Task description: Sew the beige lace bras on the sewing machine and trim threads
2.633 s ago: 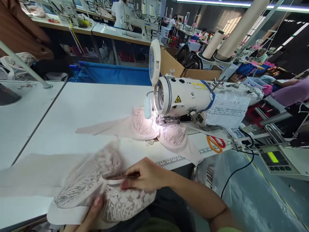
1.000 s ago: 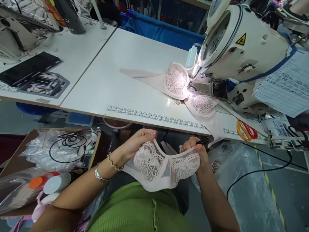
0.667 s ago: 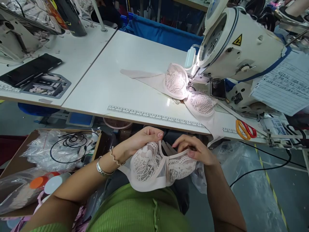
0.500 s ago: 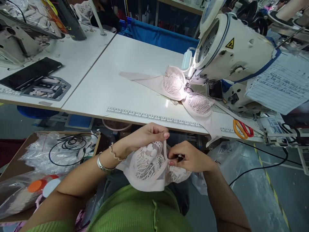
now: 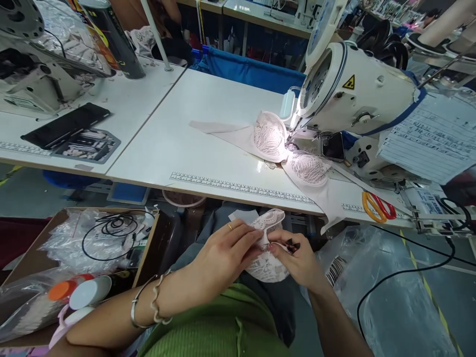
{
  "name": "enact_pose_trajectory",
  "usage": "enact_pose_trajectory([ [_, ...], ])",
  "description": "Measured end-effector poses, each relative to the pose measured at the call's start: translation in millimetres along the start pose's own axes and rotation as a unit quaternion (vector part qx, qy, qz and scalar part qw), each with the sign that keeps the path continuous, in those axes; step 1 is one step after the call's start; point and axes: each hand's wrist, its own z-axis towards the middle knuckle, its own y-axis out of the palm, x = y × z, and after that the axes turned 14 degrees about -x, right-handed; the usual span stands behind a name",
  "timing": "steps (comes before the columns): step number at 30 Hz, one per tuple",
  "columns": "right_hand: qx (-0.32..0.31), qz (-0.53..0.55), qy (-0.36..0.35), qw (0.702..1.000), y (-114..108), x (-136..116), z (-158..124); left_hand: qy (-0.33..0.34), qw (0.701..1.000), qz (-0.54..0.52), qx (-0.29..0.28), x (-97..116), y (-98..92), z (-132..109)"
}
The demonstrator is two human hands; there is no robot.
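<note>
A pale pink lace bra [image 5: 268, 267] is bunched over my lap, in front of the table edge. My left hand [image 5: 226, 253] is closed on its upper part, back of the hand facing up and a ring on one finger. My right hand [image 5: 297, 258] pinches the fabric near the middle of the bra. A small dark item [image 5: 292, 245] shows in the right hand's grip, too little visible to name. Another lace bra [image 5: 270, 138] lies spread on the table under the needle of the lit sewing machine [image 5: 357, 89], one wing hanging over the front edge.
Orange- and red-handled scissors [image 5: 375, 207] lie at the table's right front, near a printed ruler [image 5: 238, 186]. On the left are a black case [image 5: 67, 126], a grey parts tray [image 5: 89, 146] and a dark can [image 5: 115, 42]. A carton [image 5: 148, 248] with bags and bottles stands low left.
My left hand has turned over and moved down and right across the bra. The held bra has been folded and bunched together. My right hand has shifted slightly right. The view has tilted a little.
</note>
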Motion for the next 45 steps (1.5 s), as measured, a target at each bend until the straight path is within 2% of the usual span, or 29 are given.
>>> enact_pose_trajectory([
  [3, 0.013, -0.061, -0.003, 0.998, 7, 2, 0, -0.019, 1.000, -0.019, -0.004, -7, 5.3, 4],
  [6, 0.025, -0.102, -0.034, 0.994, 12, 4, -1, -0.018, 0.999, -0.029, 0.004, -10, 5.6, 6],
  [9, 0.090, -0.164, -0.084, 0.979, 14, 10, -2, -0.045, 0.997, -0.060, 0.026, -11, 4.9, 5],
  [12, 0.200, -0.313, -0.114, 0.922, 13, 19, -2, -0.107, 0.987, -0.121, 0.024, -11, 4.4, 2],
  [14, 0.223, -0.400, -0.112, 0.882, 13, 27, -1, -0.138, 0.976, -0.167, 0.014, -11, 3.6, 1],
  [15, 0.215, -0.422, -0.108, 0.874, 13, 30, 0, -0.147, 0.971, -0.188, 0.011, -11, 2.5, 1],
  [16, 0.198, -0.428, -0.103, 0.876, 12, 32, 0, -0.155, 0.966, -0.207, 0.009, -12, 0.8, 2],
  [18, 0.151, -0.391, -0.106, 0.902, 8, 33, 0, -0.168, 0.956, -0.242, 0.010, -15, -5.1, 4],
  [22, -0.014, -0.173, -0.077, 0.982, -13, 26, -8, -0.225, 0.922, -0.316, 0.005, -32, -23.2, 4],
  [23, -0.044, -0.123, -0.059, 0.990, -19, 24, -11, -0.238, 0.913, -0.330, 0.011, -37, -27.0, 3],
  [25, -0.057, -0.065, -0.039, 0.995, -30, 23, -17, -0.246, 0.906, -0.342, 0.042, -46, -31.3, -1],
  [28, -0.004, -0.061, -0.050, 0.997, -36, 24, -21, -0.233, 0.911, -0.325, 0.099, -52, -29.5, -8],
  [31, 0.069, -0.095, -0.057, 0.991, -31, 25, -20, -0.236, 0.918, -0.287, 0.136, -51, -22.6, -13],
  [35, 0.199, -0.143, -0.062, 0.967, -17, 25, -14, -0.224, 0.935, -0.220, 0.163, -50, -14.4, -15],
  [37, 0.241, -0.167, -0.060, 0.954, -11, 27, -11, -0.215, 0.941, -0.199, 0.169, -50, -12.0, -16],
  [41, 0.273, -0.214, -0.038, 0.937, -6, 30, -8, -0.210, 0.942, -0.192, 0.177, -53, -9.1, -17],
  [45, 0.259, -0.224, -0.015, 0.940, -9, 30, -5, -0.227, 0.927, -0.224, 0.198, -57, -5.3, -18],
])
